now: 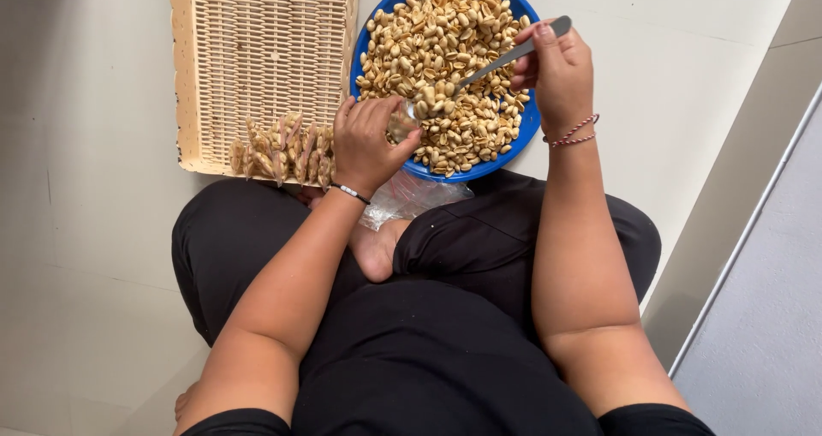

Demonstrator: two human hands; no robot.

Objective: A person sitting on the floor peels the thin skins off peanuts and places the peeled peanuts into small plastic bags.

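Peanuts [445,42]: heaped in round blue bowl [524,132] on pale floor [103,256], just ahead of crossed legs.
Spoon [501,62]: metal, handle up to the right, bowl end loaded with peanuts, tipped at mouth of small clear bag.
Right hand [556,72]: grip closed around spoon handle, over bowl's right rim.
Left hand [366,145]: grip closed, pinching small clear bag [401,123] open at bowl's near left edge.
Filled packets [281,152]: narrow, lined up in near corner of wicker tray [257,42], touching left of bowl.
Spare clear bags [407,198]: on lap, below bowl.
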